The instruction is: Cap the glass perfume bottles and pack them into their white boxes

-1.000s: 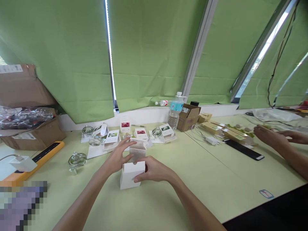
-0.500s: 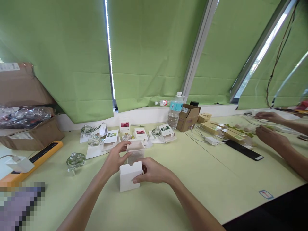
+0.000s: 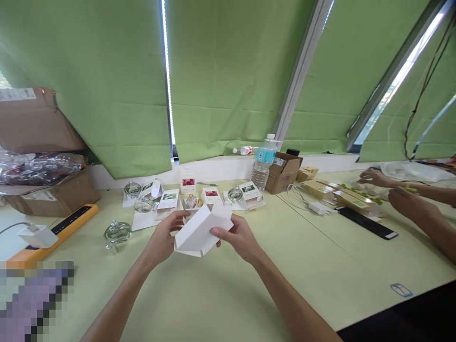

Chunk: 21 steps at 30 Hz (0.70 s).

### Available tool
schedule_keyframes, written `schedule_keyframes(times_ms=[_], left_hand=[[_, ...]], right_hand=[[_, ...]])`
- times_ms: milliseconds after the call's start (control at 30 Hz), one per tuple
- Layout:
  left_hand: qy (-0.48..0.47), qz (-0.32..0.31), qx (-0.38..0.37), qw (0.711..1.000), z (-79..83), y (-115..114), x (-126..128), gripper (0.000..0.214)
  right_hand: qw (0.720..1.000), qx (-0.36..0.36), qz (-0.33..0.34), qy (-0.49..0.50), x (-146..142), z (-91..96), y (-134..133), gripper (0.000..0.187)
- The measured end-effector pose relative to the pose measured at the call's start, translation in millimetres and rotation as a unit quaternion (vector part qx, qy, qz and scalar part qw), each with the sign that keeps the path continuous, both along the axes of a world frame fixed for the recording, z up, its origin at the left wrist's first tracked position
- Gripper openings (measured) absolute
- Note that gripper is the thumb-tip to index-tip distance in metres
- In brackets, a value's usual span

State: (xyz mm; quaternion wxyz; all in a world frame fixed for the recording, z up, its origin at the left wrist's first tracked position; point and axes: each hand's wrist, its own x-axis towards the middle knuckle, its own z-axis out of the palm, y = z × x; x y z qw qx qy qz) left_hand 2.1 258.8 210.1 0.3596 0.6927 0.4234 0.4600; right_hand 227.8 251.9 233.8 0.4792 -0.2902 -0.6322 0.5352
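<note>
While left hand (image 3: 163, 237) and right hand (image 3: 238, 237) clamp the white carton (image 3: 201, 230) from both sides | carton tilted, blank, flap splayed below | glass jar (image 3: 116, 233) left of carton

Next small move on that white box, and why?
Probably fold the loose flap of the white carton closed. The left hand and right hand hold the carton tilted above the table, with a hand on each side, and the flap sticks out along its lower edge.
</note>
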Motion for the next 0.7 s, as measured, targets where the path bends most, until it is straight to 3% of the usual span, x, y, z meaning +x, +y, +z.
schedule_keyframes(times_ms=[167,333,700], left_hand=[[0.004,-0.001,-0.011,1.000,6.9,-7,4,0.040],[0.019,-0.018,-0.014,1.000,8.6,-12,9,0.041],[0.037,-0.022,-0.010,0.999,9.3,-16,12,0.044]], right_hand=[[0.989,0.021,-0.121,0.076,-1,-2.0,4,0.030],[0.979,0.038,-0.181,0.085,-3,-3.2,5,0.032],[0.972,0.111,-0.203,-0.041,-3,-7.1,6,0.033]])
